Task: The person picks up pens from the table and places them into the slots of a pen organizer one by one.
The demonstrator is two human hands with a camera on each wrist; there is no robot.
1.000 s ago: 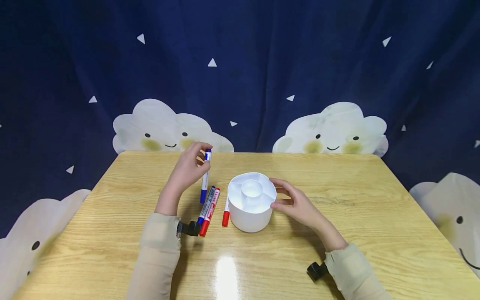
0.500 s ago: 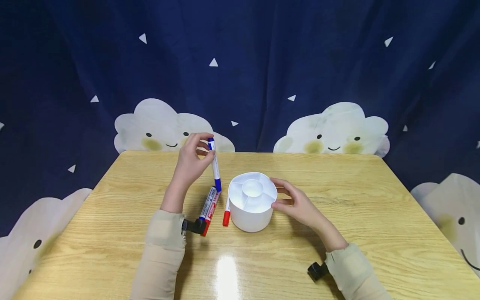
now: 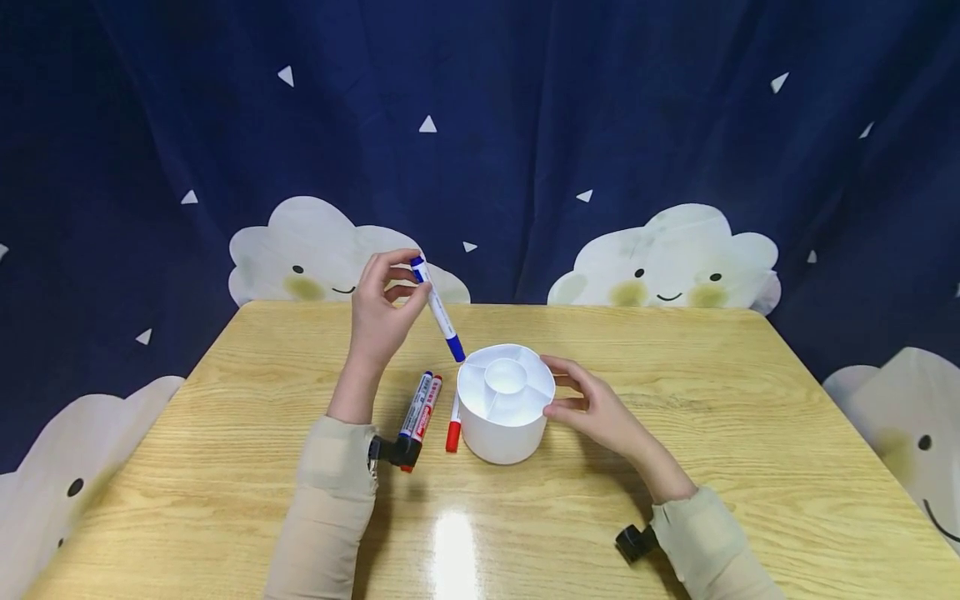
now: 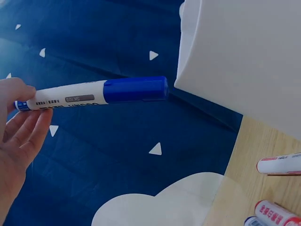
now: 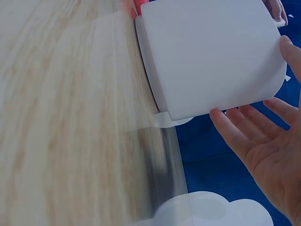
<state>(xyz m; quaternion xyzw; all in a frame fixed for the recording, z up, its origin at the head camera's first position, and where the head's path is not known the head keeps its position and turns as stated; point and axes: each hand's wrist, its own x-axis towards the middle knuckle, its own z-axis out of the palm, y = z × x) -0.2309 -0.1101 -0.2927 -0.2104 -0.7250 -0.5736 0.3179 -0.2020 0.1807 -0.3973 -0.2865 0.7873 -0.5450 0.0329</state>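
left hand (image 3: 378,312) pinches blue marker (image 3: 437,309); right hand (image 3: 592,404) relaxed, steadies round white holder (image 3: 504,414).

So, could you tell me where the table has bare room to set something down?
The table is bare right of the right hand and along its near edge. It is crowded left of the white holder, where three markers lie.
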